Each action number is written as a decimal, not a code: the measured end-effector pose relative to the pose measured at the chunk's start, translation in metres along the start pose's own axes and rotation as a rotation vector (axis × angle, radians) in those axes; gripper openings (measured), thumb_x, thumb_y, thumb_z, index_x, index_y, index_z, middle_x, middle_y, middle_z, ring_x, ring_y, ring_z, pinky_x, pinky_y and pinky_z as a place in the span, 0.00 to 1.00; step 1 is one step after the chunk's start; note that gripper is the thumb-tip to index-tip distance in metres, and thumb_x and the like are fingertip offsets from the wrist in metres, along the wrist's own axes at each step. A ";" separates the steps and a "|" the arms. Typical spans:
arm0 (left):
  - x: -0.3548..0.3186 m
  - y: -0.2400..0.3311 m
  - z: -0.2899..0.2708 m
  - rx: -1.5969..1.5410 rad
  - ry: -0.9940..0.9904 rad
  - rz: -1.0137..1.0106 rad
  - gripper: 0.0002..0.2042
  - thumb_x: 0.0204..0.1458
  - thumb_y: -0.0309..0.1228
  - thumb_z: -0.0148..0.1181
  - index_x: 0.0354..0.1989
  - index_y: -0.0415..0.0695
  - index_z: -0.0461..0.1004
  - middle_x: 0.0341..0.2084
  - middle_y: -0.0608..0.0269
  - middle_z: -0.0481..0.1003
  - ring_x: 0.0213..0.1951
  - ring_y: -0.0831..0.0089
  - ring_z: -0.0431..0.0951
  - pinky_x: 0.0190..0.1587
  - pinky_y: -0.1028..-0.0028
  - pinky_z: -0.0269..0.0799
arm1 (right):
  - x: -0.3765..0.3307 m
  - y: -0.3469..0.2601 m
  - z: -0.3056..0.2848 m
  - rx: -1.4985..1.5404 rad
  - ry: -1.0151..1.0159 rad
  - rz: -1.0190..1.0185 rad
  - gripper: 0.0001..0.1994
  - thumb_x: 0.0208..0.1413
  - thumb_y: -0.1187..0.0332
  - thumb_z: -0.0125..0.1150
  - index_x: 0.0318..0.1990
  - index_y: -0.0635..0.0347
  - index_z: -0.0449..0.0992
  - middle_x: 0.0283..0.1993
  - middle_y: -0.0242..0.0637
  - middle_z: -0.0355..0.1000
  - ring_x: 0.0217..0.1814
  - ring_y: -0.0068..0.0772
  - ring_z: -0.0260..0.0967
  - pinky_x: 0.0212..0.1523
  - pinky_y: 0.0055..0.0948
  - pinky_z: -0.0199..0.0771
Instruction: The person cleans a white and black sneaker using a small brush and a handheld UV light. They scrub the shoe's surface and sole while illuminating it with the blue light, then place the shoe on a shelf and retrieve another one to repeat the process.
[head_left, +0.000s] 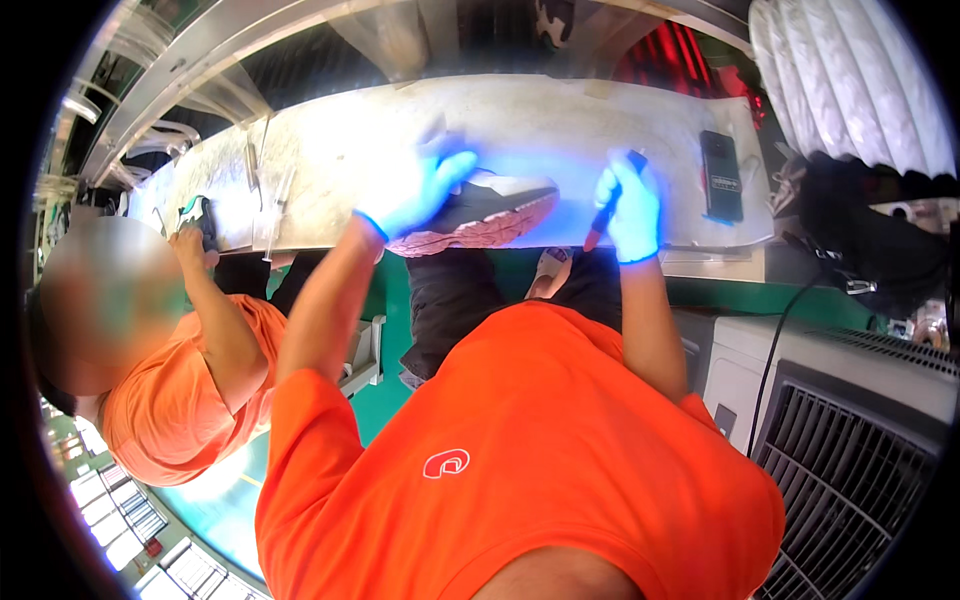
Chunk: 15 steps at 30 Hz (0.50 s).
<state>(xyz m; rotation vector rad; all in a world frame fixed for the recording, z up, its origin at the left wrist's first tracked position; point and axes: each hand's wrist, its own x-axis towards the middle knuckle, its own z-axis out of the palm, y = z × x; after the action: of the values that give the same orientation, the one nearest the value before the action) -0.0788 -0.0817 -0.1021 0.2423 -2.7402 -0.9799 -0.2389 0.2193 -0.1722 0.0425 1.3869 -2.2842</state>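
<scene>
Blue disposable gloves cover both of the person's hands, which work over a pale, scuffed conveyor-like workbench point(560, 120) running across the upper part of the view. Left hand point(420, 190) lies on the dark upper of a sports shoe with a white midsole and pinkish-red tread sole point(490, 215); the fingers are spread and pressed over the shoe rather than wrapped around it, so the hand is steadying it, not clasping it. The shoe lies on its side at the near edge of the workbench, sole facing the person, between the two hands. Right hand point(630, 205) is closed around a slim red-handled tool with a dark upper end point(603, 215), held roughly upright just beside the heel end of the shoe; whether the tool's tip touches the shoe cannot be told. A dark rectangular handheld device point(721, 175) lies flat on the workbench to the right, well apart from the shoe. At far left, a co-worker in an orange shirt point(190, 400) reaches a hand point(188, 240) up to the bench edge beside a small dark and green object point(200, 212). A grey ventilated machine housing point(850, 440) stands at lower right.
</scene>
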 end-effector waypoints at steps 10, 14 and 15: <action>0.004 0.076 -0.027 -0.193 -0.233 -0.088 0.36 0.57 0.45 0.74 0.70 0.36 0.73 0.59 0.40 0.80 0.57 0.46 0.85 0.60 0.54 0.80 | -0.001 0.002 -0.004 -0.031 -0.037 -0.042 0.07 0.71 0.64 0.69 0.42 0.54 0.79 0.23 0.28 0.73 0.20 0.26 0.71 0.22 0.31 0.71; 0.000 0.098 0.018 0.373 -0.377 0.200 0.44 0.40 0.43 0.82 0.69 0.40 0.75 0.58 0.43 0.81 0.62 0.43 0.80 0.67 0.52 0.75 | 0.001 0.000 0.016 -0.215 -0.020 -0.020 0.07 0.71 0.63 0.68 0.45 0.56 0.80 0.26 0.28 0.74 0.21 0.24 0.71 0.21 0.29 0.71; 0.006 0.103 0.015 0.328 -0.404 0.147 0.43 0.39 0.43 0.82 0.68 0.41 0.76 0.57 0.44 0.81 0.61 0.42 0.80 0.66 0.52 0.75 | -0.001 -0.005 0.025 -0.308 0.015 0.072 0.09 0.71 0.61 0.68 0.46 0.56 0.81 0.28 0.29 0.75 0.21 0.24 0.71 0.21 0.29 0.71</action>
<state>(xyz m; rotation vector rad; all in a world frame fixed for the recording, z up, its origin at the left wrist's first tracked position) -0.0969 0.0048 -0.0469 -0.1211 -3.2242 -0.5877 -0.2351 0.2002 -0.1557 0.0112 1.6999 -1.9933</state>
